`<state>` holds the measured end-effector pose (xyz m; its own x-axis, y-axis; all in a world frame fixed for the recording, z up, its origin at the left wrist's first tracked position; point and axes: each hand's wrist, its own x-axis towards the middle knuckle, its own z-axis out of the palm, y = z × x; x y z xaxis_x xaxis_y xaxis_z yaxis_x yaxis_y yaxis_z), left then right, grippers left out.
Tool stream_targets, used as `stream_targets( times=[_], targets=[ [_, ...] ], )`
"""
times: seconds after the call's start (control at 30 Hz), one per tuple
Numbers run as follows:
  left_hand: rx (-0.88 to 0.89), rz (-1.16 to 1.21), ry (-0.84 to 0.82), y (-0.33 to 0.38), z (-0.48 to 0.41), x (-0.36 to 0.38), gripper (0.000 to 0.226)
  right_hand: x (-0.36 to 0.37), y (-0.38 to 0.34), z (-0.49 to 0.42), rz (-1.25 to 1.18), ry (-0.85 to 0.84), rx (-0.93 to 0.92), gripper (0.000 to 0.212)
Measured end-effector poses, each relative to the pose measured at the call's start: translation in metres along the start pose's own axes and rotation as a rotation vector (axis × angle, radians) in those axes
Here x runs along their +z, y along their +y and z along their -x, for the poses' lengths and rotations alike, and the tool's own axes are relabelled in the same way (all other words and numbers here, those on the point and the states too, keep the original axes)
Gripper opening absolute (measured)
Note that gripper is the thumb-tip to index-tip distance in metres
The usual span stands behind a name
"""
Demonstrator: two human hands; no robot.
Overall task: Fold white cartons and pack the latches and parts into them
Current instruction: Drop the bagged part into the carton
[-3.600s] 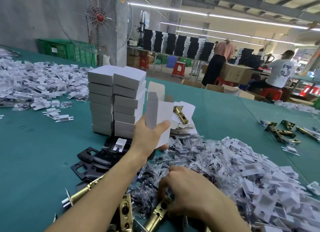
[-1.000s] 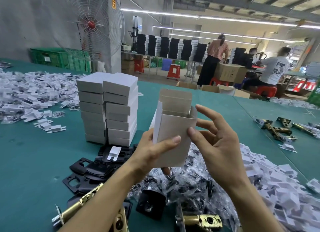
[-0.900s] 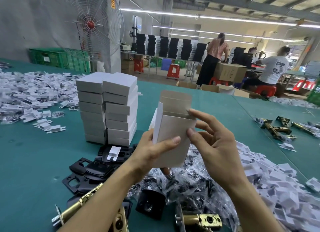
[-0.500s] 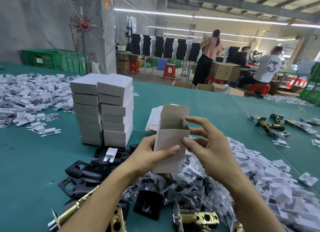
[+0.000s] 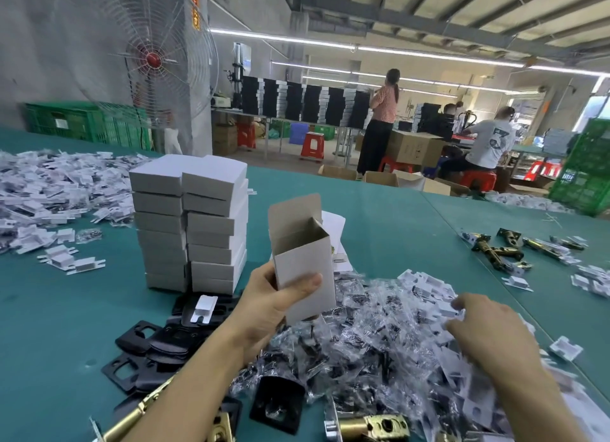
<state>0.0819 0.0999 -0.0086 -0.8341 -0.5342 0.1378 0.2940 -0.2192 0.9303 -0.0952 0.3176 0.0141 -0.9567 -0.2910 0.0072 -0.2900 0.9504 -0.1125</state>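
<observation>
While left hand [image 5: 264, 306] grips boxy carton [image 5: 303, 263], right hand [image 5: 488, 332] over crinkly bags [image 5: 379, 329]

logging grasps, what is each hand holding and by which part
Left hand grips the open white carton by its lower half, thumb across the front. Right hand is on the bagged parts; hold cannot be told.

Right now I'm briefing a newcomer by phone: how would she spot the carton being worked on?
Find the two stacks of closed white cartons on the green table. Just right of them, the left hand holds one carton upright over the bagged parts. Only this one has its top open, a flap standing up.
</observation>
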Motion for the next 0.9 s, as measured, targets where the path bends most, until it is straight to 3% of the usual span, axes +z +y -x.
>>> stream_targets(
  times=[0.17, 0.33, 0.47, 0.6, 0.73, 0.9],
  targets=[
    [0.129, 0.135, 0.033, 0.0, -0.004, -0.005, 0.042, 0.004, 0.0, 0.0, -0.042, 0.062, 0.003, 0.013],
    [0.234, 0.103, 0.113, 0.001, -0.003, -0.004, 0.041, -0.002, -0.009, 0.006, -0.267, 0.175, -0.084, 0.031],
    [0.294, -0.227, 0.213, -0.003, -0.002, 0.004, 0.047, -0.023, -0.032, 0.02, -0.651, 0.443, -0.39, 0.03],
    [0.283, -0.325, 0.224, -0.006, -0.003, 0.004, 0.04, -0.059, -0.075, 0.057, -0.98, 0.637, -0.79, 0.035],
    [0.335, -0.378, 0.242, -0.008, -0.004, 0.002, 0.021, -0.075, -0.11, 0.077, -0.91, 0.814, -1.032, 0.028],
    [0.308, -0.444, 0.262, -0.011, -0.005, 0.001, 0.019, -0.068, -0.133, 0.081, -0.688, 0.774, -1.111, 0.014]
  ],
)
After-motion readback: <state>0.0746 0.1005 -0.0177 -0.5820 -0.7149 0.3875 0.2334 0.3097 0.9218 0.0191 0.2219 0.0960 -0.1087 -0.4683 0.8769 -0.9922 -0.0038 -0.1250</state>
